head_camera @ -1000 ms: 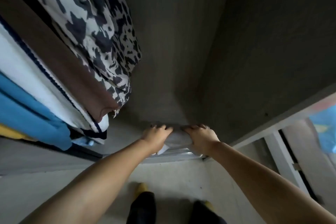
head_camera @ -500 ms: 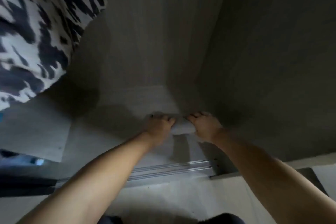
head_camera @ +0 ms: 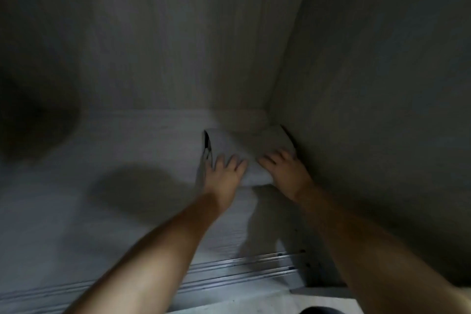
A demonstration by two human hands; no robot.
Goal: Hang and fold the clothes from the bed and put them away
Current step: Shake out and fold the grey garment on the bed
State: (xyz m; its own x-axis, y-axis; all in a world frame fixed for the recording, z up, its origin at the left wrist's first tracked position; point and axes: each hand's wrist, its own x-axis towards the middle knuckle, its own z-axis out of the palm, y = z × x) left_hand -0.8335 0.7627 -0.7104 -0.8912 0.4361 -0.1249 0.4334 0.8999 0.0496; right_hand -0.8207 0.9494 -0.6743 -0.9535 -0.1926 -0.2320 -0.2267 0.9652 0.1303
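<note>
Grey folded cloth (head_camera: pixel 251 153) on wardrobe floor (head_camera: pixel 132 186), pushed into far right corner against side wall (head_camera: pixel 369 109), left hand (head_camera: pixel 224 173) and right hand (head_camera: pixel 285 172) on its near edge, fingers spread flat, door track (head_camera: pixel 229 271) in front.

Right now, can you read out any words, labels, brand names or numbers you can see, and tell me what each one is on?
None: no readable text on the folded pale garment, the wardrobe floor, its walls or the sliding-door track.
</note>
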